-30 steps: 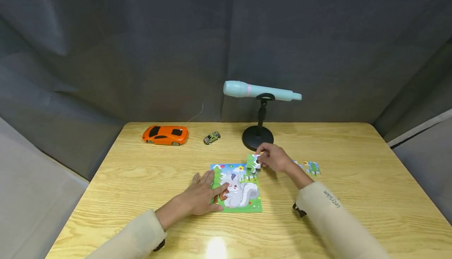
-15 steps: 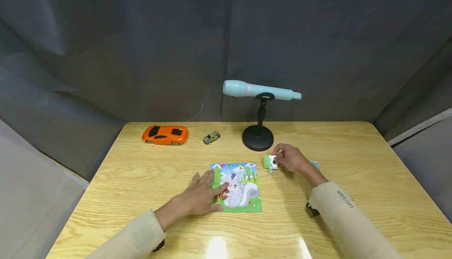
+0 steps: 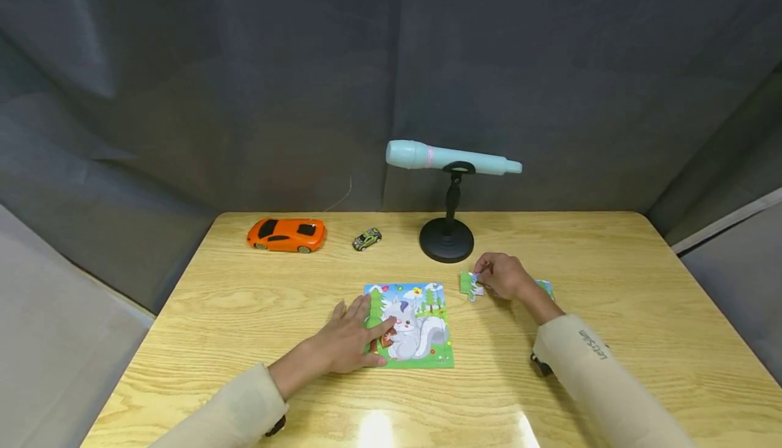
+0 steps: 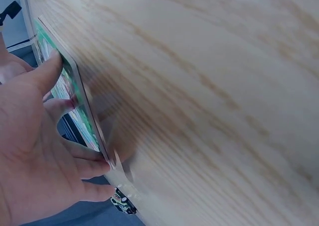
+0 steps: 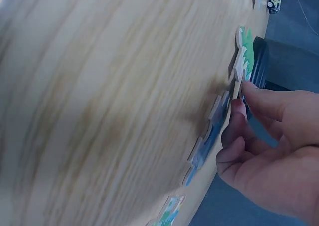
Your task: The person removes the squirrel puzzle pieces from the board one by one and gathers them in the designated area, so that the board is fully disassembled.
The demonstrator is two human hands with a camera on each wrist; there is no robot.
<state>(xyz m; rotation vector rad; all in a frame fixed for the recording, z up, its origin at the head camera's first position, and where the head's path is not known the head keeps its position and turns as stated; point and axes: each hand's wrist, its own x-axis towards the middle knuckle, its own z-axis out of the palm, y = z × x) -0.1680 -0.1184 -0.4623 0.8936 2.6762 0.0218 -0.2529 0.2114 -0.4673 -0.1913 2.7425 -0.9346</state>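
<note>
Puzzle piece (image 3: 470, 286) lowered; microphone stand (image 3: 447, 238) behind.

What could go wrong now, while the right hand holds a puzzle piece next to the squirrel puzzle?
The right hand pinches the puzzle piece only at its edge, so it may slip. Loose pieces lie by that wrist and a sleeve could sweep them. The left hand rests on one side of the squirrel puzzle, so the other side may shift.
</note>
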